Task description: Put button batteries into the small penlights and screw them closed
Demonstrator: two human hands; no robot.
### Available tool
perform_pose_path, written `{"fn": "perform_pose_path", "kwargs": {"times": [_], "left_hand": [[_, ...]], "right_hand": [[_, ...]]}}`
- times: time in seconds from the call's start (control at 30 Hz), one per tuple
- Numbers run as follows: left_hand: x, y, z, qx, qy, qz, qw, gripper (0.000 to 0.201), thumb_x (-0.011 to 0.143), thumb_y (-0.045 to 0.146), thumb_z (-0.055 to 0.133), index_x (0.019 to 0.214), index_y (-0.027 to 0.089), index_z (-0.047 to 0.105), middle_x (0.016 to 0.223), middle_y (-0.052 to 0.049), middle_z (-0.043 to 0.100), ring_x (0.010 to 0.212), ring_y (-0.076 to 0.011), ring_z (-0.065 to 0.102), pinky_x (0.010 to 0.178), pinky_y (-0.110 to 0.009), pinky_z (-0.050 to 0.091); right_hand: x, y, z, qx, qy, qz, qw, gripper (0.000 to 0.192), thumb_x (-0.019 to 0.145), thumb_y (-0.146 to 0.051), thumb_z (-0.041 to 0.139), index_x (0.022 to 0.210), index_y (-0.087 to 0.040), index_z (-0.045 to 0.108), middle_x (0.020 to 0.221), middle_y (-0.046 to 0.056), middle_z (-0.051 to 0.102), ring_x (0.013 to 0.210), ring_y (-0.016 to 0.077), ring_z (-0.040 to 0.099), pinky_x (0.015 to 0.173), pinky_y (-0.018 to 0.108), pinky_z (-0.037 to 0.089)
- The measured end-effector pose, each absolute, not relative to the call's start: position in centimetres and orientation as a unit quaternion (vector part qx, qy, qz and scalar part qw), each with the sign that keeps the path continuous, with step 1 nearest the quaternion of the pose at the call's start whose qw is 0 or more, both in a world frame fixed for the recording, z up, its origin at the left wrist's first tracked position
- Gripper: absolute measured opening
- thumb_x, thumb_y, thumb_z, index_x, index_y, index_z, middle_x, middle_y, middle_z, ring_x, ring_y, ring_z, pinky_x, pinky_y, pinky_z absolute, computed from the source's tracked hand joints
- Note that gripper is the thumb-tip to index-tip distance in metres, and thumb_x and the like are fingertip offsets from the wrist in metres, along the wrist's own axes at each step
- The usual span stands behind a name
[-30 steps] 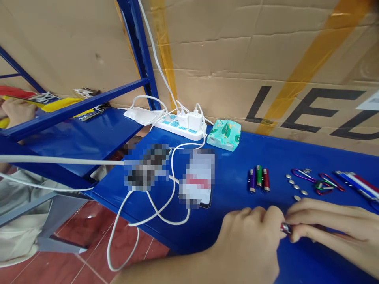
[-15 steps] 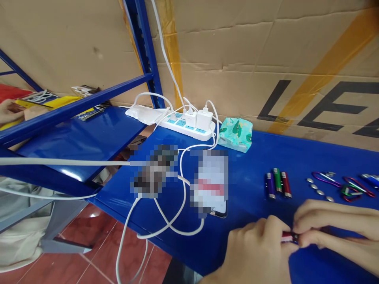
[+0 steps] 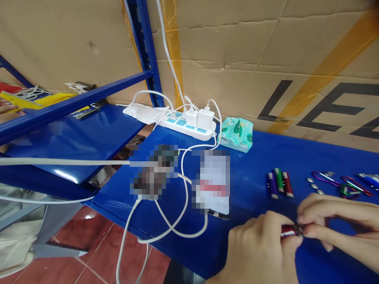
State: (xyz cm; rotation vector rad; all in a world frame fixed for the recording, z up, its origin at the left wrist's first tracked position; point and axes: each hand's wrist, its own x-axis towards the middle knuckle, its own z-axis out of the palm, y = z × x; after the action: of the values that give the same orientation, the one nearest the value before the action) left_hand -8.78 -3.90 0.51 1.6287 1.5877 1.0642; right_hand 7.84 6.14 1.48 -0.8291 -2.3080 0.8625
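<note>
My left hand [image 3: 257, 244] is closed around a small red metal tube [image 3: 288, 231] that looks like a mini flashlight, with a pale label on its side. My right hand [image 3: 334, 225] pinches the dark metal end of that tube between thumb and fingers; that end is partly hidden. Beyond my hands lie a purple mini flashlight [image 3: 272, 185], a green one [image 3: 278, 180] and a red one [image 3: 287, 184], side by side. To their right are small silver button cells [image 3: 310, 180], some covered by my right hand, and a purple carabiner [image 3: 325, 178].
A phone [image 3: 219, 211] lies left of my hands, beside a blurred dark device [image 3: 155, 171] with white cables [image 3: 186, 193]. Behind stand a power strip [image 3: 183, 128] with chargers and a green tissue pack [image 3: 237, 134]. More carabiners [image 3: 357, 185] lie right. Another person's hand [image 3: 6, 106] shows far left.
My right hand has shifted slightly and now covers part of the button cells. More of the red tube shows between my hands. The other person's hand has moved left.
</note>
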Motion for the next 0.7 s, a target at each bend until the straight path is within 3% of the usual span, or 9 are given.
{"fn": "perform_pose_path", "kwargs": {"times": [0.2, 0.4, 0.47, 0.53, 0.7], "left_hand": [[-8.7, -4.0, 0.0, 0.617, 0.59, 0.466, 0.23, 0.01, 0.085, 0.019, 0.047, 0.094, 0.022, 0.052, 0.078, 0.002, 0.069, 0.063, -0.0202, 0.066, 0.053, -0.031, 0.05], [-8.9, -3.7, 0.1, 0.591, 0.597, 0.494, 0.223, 0.011, 0.089, 0.022, 0.043, 0.099, 0.022, 0.049, 0.076, 0.001, 0.069, 0.061, -0.0196, 0.066, 0.052, -0.03, 0.049], [-8.9, -3.7, 0.3, 0.591, 0.585, 0.498, 0.245, 0.011, 0.089, 0.023, 0.044, 0.098, 0.021, 0.049, 0.074, 0.0, 0.069, 0.058, -0.0188, 0.065, 0.05, -0.029, 0.049], [-8.9, -3.8, 0.4, 0.605, 0.559, 0.499, 0.268, 0.012, 0.089, 0.025, 0.044, 0.099, 0.019, 0.049, 0.077, -0.001, 0.07, 0.056, -0.0176, 0.065, 0.051, -0.027, 0.05], [-9.0, -4.0, 0.7, 0.641, 0.525, 0.492, 0.267, 0.016, 0.09, 0.026, 0.046, 0.103, 0.018, 0.049, 0.081, -0.003, 0.072, 0.061, -0.0172, 0.068, 0.059, -0.027, 0.053]], "right_hand": [[6.6, 5.7, 1.8, -0.32, -0.839, 0.34, 0.28, 0.003, 0.075, -0.027, 0.066, 0.072, -0.026, 0.065, 0.067, 0.0, 0.061, 0.034, 0.0067, 0.05, 0.033, 0.018, 0.043], [7.5, 5.7, 1.5, -0.348, -0.83, 0.313, 0.302, 0.006, 0.078, -0.03, 0.062, 0.079, -0.026, 0.066, 0.078, 0.002, 0.063, 0.036, 0.0062, 0.051, 0.032, 0.017, 0.043], [7.9, 5.9, 1.4, -0.347, -0.848, 0.249, 0.316, 0.004, 0.076, -0.029, 0.063, 0.076, -0.027, 0.066, 0.079, 0.004, 0.063, 0.056, 0.013, 0.062, 0.044, 0.018, 0.05], [8.0, 6.0, 1.5, -0.338, -0.857, 0.217, 0.321, 0.005, 0.076, -0.03, 0.063, 0.073, -0.027, 0.065, 0.078, 0.004, 0.064, 0.068, 0.0156, 0.064, 0.057, 0.019, 0.053], [7.2, 5.5, 1.9, -0.309, -0.86, 0.242, 0.325, 0.012, 0.08, -0.033, 0.058, 0.071, -0.028, 0.064, 0.075, 0.001, 0.064, 0.064, 0.0121, 0.064, 0.057, 0.014, 0.052]]}}
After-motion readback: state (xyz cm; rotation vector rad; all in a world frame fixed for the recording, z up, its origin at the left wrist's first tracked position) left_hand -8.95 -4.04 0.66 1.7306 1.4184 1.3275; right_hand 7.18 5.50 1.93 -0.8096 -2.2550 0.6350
